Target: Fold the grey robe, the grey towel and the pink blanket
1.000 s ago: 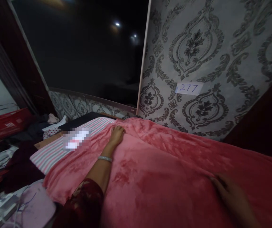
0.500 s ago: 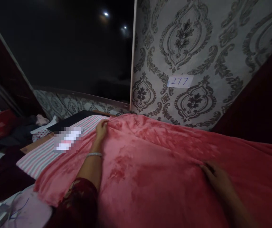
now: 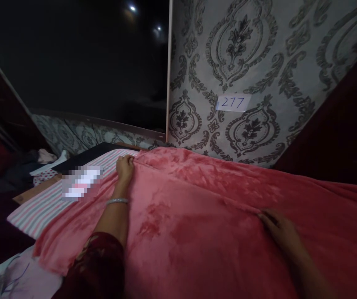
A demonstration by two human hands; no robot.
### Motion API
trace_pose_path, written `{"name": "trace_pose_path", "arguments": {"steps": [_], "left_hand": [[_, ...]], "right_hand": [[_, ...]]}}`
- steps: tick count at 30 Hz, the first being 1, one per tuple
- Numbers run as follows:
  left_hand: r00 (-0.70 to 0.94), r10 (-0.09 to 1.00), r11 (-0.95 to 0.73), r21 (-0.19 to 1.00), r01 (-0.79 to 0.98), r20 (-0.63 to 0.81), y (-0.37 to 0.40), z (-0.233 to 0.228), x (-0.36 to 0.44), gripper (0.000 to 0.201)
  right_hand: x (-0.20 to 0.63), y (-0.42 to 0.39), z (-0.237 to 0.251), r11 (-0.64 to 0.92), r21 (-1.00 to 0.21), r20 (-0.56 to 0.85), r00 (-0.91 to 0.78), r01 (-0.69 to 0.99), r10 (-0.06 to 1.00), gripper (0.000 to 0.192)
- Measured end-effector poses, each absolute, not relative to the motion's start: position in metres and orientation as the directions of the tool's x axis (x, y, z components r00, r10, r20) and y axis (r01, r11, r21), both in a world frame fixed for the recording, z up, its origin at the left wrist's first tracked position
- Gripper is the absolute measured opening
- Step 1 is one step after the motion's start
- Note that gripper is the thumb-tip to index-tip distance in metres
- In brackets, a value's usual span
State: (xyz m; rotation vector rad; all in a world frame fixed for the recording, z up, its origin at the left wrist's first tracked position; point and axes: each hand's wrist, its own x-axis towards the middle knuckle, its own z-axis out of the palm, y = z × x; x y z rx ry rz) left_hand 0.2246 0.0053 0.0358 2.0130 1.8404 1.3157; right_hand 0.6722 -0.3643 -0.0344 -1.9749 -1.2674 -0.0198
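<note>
Head view — left hand (image 3: 124, 167) grips pink blanket (image 3: 197, 216) edge; right hand (image 3: 279, 230) presses flat.

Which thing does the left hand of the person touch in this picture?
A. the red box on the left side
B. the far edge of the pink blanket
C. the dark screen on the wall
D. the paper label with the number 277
B: the left hand rests on the far edge of the pink blanket, beside the striped sheet.

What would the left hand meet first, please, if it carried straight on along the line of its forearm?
The left hand, at the edge of the pink blanket, points toward the patterned wall; first probably the striped sheet, though depth is unclear.
</note>
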Motion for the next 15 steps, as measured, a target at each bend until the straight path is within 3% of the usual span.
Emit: {"name": "trace_pose_path", "arguments": {"steps": [5, 8, 10, 15], "left_hand": [[-0.084, 0.823, -0.263, 0.508, 0.820, 0.562, -0.011, 0.044, 0.233, 0.025], [0.176, 0.761, -0.479, 0.358, 0.802, 0.624, -0.022, 0.049, 0.246, 0.026], [0.393, 0.709, -0.629, 0.275, 0.727, 0.585, -0.028, 0.051, 0.255, 0.023], [0.659, 0.641, -0.765, 0.248, 0.595, 0.395, -0.035, 0.043, 0.269, 0.015]], "right_hand": [[0.668, -0.365, -0.031, -0.200, -0.607, 0.388, 0.507, 0.769, 0.769, 0.042], [0.667, -0.365, -0.031, -0.191, -0.618, 0.393, 0.510, 0.763, 0.765, 0.043], [0.667, -0.365, -0.030, -0.172, -0.625, 0.402, 0.502, 0.762, 0.766, 0.042], [0.665, -0.364, -0.026, -0.151, -0.630, 0.397, 0.484, 0.762, 0.780, 0.040]]}}
